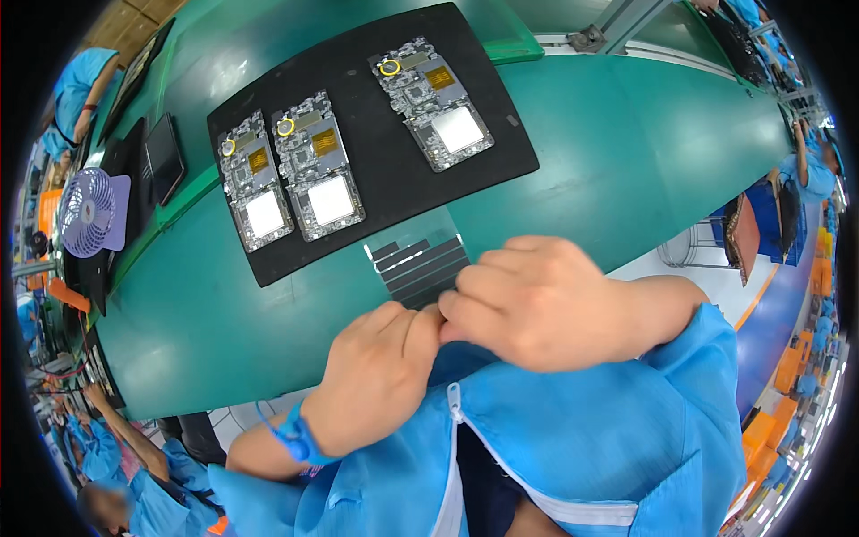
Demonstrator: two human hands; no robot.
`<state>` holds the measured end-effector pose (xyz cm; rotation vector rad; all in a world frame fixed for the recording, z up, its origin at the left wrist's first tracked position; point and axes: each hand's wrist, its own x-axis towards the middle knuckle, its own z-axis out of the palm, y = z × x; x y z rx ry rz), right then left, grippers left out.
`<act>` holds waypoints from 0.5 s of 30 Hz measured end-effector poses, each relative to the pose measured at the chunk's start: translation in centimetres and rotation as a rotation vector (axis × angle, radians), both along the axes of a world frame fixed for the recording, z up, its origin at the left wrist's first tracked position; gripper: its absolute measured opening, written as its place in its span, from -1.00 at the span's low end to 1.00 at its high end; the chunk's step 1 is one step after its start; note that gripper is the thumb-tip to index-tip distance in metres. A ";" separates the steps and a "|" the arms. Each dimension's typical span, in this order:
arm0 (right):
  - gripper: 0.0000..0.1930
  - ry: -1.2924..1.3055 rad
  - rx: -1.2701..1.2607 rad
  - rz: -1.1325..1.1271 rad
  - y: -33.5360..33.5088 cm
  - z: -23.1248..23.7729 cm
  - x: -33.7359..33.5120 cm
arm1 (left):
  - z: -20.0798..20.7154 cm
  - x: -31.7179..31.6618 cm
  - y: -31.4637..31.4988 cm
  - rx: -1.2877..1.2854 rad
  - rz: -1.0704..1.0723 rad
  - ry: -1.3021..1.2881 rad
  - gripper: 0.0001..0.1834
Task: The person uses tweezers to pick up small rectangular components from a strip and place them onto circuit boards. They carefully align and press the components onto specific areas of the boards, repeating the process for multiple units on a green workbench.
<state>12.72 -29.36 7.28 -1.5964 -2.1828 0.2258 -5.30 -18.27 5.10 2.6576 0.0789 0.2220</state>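
Note:
My left hand (378, 374) and my right hand (537, 304) meet in front of my chest at the table's near edge. Their fingers are curled and pinched together, thumbs and fingertips touching. Whatever sits between the fingertips is hidden. Just beyond them, a clear sheet with several dark strips (420, 271) lies on the green table, its near end partly covered by my hands. A blue wristband (300, 436) circles my left wrist. Farther off, a left circuit board (255, 183), a middle circuit board (318, 170) and a right circuit board (432, 106) rest on a black mat (376, 179).
The green table (626, 134) curves across the view. A purple fan (89, 212) and a dark flat tray (164, 159) stand at the left. Another person (134, 465) in blue works at lower left. Blue crates (771, 219) are at the right.

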 end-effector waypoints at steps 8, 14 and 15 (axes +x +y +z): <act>-0.86 1.444 -0.441 -0.294 -1.9 -3.5 1.2 | -2.4 0.6 0.0 -0.336 0.061 -0.112 -0.85; -0.82 1.493 -0.132 -0.577 0.3 -7.9 2.4 | -5.3 0.2 2.9 0.099 0.070 -0.100 -0.53; -0.81 1.461 -0.150 -0.622 1.0 -8.0 2.5 | -6.0 -0.2 2.8 0.130 0.058 -0.107 -0.53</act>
